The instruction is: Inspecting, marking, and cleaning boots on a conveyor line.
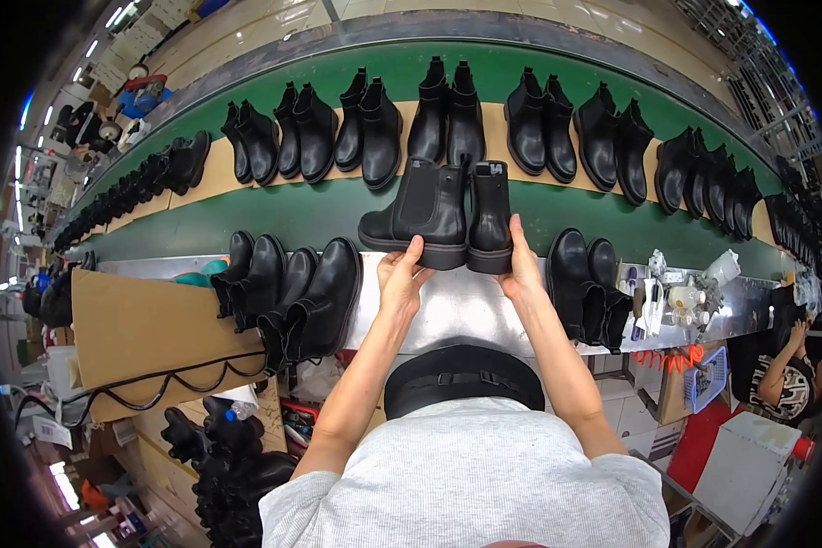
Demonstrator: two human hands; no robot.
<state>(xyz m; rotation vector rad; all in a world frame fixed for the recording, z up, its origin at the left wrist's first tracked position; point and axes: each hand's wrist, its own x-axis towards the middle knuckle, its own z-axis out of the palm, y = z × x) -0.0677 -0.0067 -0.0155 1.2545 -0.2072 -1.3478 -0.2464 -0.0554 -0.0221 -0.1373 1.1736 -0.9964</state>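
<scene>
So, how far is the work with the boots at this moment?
Done, it seems: pairs of black boots stand in a row on the green belt. In hand: the left hand and right hand hold one pair at the soles, at the belt's near edge. Left: boots lying on the steel bench, one group on the left, another on the right.

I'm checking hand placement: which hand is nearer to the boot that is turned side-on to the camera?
Left. The left hand touches the sole of the side-on boot; the right hand is on the heel-on boot beside it.
</scene>
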